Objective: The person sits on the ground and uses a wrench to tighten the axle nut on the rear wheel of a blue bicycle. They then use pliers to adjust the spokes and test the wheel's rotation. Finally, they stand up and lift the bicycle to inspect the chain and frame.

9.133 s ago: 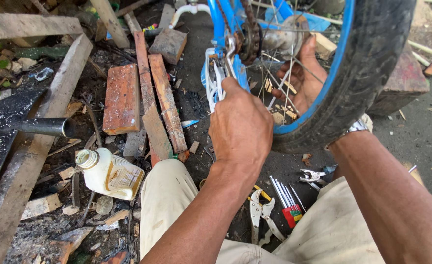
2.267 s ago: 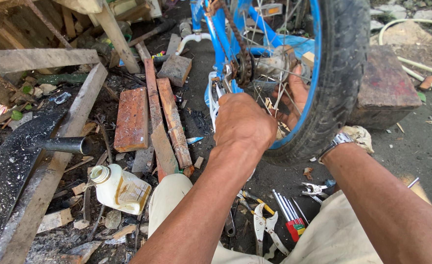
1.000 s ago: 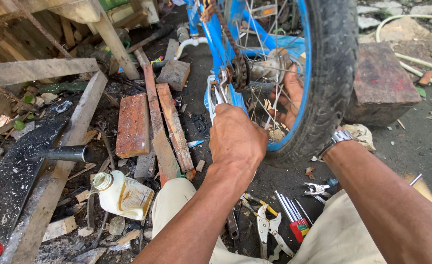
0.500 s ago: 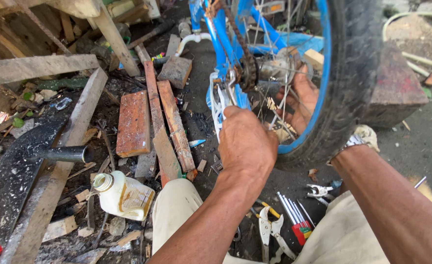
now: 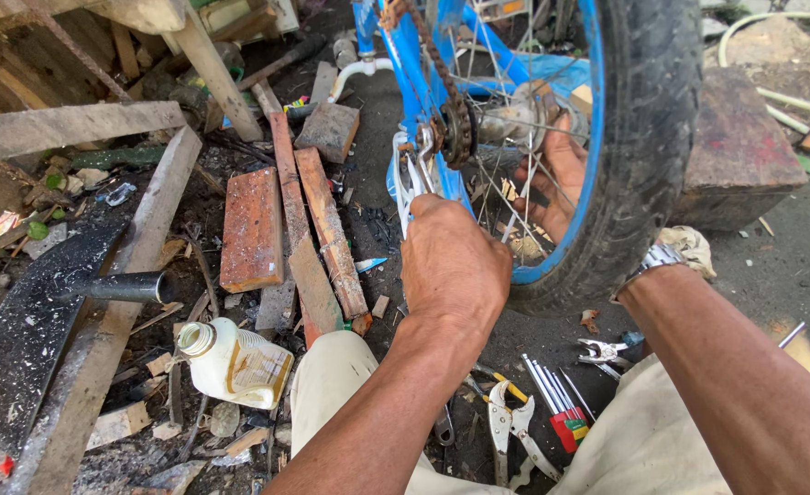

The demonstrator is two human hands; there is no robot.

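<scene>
Left side of the ground: open plastic bottle (image 5: pixel 234 363) on its side among brick pieces (image 5: pixel 253 228). Left hand (image 5: pixel 454 266), fingers closed on a wrench (image 5: pixel 409 180) at the rear axle. Right hand (image 5: pixel 552 174) reaches through the spokes, fingers loosely spread. If the wheel (image 5: pixel 648 137) turns, those spokes could pinch it.

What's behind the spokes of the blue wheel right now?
The right hand reaches behind the spokes, its fingers near the hub. The tyre hides its wrist; what the fingertips touch cannot be seen.
</scene>
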